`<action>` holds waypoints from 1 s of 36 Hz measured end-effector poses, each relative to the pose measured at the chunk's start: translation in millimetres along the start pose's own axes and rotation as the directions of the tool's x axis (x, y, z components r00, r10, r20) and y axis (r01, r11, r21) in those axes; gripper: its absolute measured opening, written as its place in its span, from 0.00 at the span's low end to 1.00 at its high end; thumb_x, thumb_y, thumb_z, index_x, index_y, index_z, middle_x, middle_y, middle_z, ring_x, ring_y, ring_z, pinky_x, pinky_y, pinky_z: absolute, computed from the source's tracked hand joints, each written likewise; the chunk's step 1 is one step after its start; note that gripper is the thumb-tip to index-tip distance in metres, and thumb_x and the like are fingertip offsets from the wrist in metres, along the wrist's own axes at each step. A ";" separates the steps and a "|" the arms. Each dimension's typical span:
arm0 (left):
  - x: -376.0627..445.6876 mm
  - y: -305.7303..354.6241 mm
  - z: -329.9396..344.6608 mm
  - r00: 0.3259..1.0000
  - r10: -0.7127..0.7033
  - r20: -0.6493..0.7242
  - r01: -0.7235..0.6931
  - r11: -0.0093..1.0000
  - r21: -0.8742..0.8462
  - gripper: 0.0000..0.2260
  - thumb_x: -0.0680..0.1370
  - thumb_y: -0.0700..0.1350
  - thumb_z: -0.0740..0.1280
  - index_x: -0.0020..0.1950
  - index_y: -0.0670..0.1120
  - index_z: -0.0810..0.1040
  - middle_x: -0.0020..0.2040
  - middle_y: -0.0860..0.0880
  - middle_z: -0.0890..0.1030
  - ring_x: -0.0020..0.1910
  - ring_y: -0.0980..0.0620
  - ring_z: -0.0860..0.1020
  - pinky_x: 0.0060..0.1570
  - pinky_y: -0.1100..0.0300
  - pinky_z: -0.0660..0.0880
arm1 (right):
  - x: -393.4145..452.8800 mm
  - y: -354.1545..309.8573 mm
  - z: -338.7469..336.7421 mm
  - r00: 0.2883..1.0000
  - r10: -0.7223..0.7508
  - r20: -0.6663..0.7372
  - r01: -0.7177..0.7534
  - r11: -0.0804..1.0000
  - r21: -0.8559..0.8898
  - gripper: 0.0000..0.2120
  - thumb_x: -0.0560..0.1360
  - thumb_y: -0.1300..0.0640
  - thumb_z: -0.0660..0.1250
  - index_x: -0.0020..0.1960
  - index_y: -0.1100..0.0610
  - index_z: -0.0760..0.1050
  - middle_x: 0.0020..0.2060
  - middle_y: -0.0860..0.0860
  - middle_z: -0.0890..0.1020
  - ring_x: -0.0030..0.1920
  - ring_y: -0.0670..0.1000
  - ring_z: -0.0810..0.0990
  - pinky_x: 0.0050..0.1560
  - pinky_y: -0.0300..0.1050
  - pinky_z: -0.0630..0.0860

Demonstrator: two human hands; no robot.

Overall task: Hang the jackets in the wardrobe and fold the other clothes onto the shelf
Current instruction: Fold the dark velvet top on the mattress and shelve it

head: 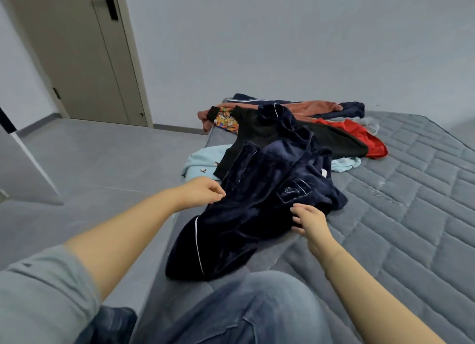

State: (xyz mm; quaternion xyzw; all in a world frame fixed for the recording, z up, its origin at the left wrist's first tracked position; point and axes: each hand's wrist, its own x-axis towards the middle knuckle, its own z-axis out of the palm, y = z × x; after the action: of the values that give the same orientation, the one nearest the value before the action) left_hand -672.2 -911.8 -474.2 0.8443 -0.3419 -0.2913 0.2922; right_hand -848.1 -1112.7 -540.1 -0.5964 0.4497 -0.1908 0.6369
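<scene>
A dark navy velvet garment (257, 202) with white piping and a chest pocket lies crumpled on the grey quilted mattress (398, 215). My left hand (205, 189) pinches its left edge. My right hand (308, 221) grips the fabric just below the pocket. Behind it lie a black garment (270, 132), a light blue one (203, 163), a red one (359, 135), a rust-orange one (303, 108) and a patterned colourful piece (227, 122). No wardrobe or shelf is in view.
My knee in blue jeans (257, 313) rests on the mattress corner. A grey tiled floor (102, 158) lies to the left, with a beige door (84, 53) beyond it. A white panel edge (23, 150) stands at far left.
</scene>
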 end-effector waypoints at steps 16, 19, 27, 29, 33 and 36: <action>166.4 -41.2 53.6 0.993 -0.087 0.083 0.080 0.993 0.081 0.30 0.76 0.53 0.70 0.75 0.53 0.63 0.75 0.45 0.61 0.73 0.42 0.62 0.70 0.51 0.63 | 132.4 16.2 18.5 0.834 0.234 -0.499 -0.061 0.939 0.339 0.45 0.70 0.48 0.76 0.76 0.53 0.51 0.73 0.57 0.62 0.65 0.57 0.71 0.64 0.51 0.72; 192.7 -57.2 69.2 0.991 -0.117 0.071 0.102 0.977 0.189 0.40 0.74 0.58 0.71 0.78 0.58 0.51 0.79 0.44 0.46 0.76 0.38 0.51 0.72 0.43 0.59 | 142.2 23.4 14.4 0.859 0.132 -0.494 -0.013 0.971 0.238 0.40 0.71 0.55 0.75 0.75 0.55 0.57 0.69 0.57 0.69 0.56 0.52 0.74 0.54 0.45 0.74; 196.2 -82.2 83.2 0.985 0.085 0.151 -0.127 0.946 0.299 0.22 0.78 0.47 0.66 0.72 0.50 0.68 0.62 0.43 0.66 0.50 0.46 0.73 0.52 0.60 0.71 | 101.2 46.8 17.7 0.973 -0.052 -0.226 0.010 0.983 -0.185 0.14 0.72 0.66 0.71 0.55 0.55 0.74 0.44 0.65 0.81 0.44 0.60 0.81 0.48 0.56 0.81; 193.5 -78.4 73.1 0.984 0.106 0.140 -0.147 0.934 0.326 0.18 0.79 0.40 0.61 0.69 0.47 0.73 0.59 0.42 0.72 0.52 0.44 0.75 0.51 0.59 0.72 | 85.4 54.9 21.3 0.989 -0.074 -0.126 0.038 0.964 -0.263 0.11 0.71 0.69 0.69 0.50 0.58 0.74 0.40 0.64 0.80 0.36 0.55 0.79 0.38 0.48 0.80; 181.1 -74.0 34.5 0.993 -0.043 0.106 -0.023 0.833 0.553 0.12 0.76 0.39 0.62 0.57 0.43 0.80 0.54 0.43 0.80 0.51 0.44 0.78 0.44 0.58 0.71 | 54.0 64.6 25.3 0.982 -0.178 0.064 0.188 0.868 -0.460 0.15 0.70 0.74 0.67 0.45 0.54 0.73 0.35 0.52 0.79 0.33 0.45 0.76 0.34 0.37 0.75; 153.6 -70.7 15.5 0.852 -0.431 0.297 -0.011 0.553 0.833 0.14 0.81 0.42 0.60 0.65 0.40 0.74 0.50 0.44 0.77 0.42 0.48 0.75 0.47 0.59 0.71 | 36.2 59.3 18.9 0.934 -0.237 0.268 0.357 0.656 -0.665 0.16 0.68 0.72 0.67 0.45 0.52 0.71 0.35 0.44 0.74 0.35 0.42 0.73 0.37 0.37 0.70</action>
State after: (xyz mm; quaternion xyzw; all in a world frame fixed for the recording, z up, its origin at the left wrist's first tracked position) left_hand -562.5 -989.0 -578.3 0.8205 -0.3888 -0.3314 -0.2565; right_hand -831.5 -1117.0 -610.0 -0.8721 0.3324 -0.0589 0.3543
